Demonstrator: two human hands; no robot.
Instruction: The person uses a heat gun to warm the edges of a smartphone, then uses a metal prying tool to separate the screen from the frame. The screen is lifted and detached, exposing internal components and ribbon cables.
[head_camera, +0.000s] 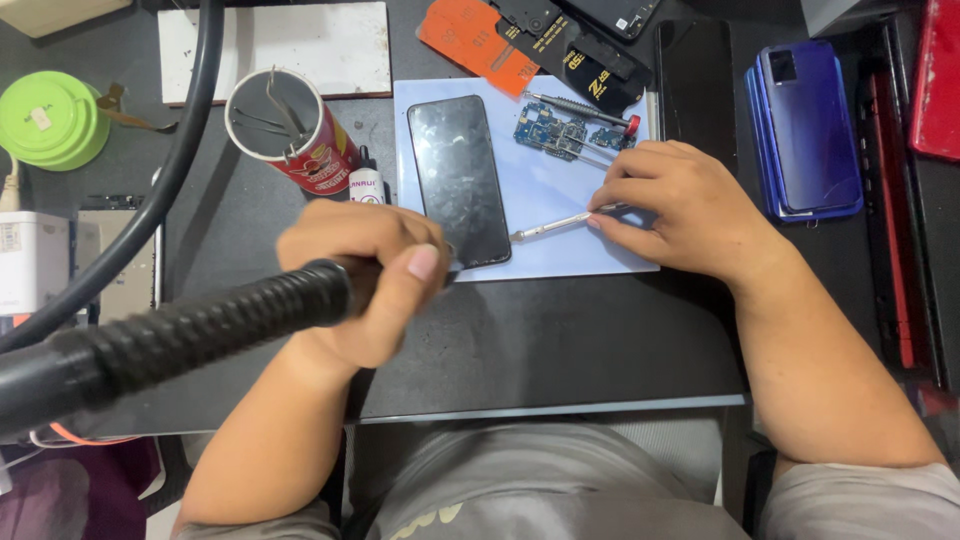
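My left hand grips the black ribbed handle of a hot-air tool, its tip pointed toward the lower corner of a black phone lying face up on a pale blue mat. With its fingertips, my right hand holds a thin metal tool flat on the mat, just right of the phone. A small blue circuit board lies on the mat above the right hand.
A red cup with tweezers and a small bottle stand left of the mat. A screwdriver, orange and black cards, a blue phone stack, a green lid and a thick black hose surround the work area.
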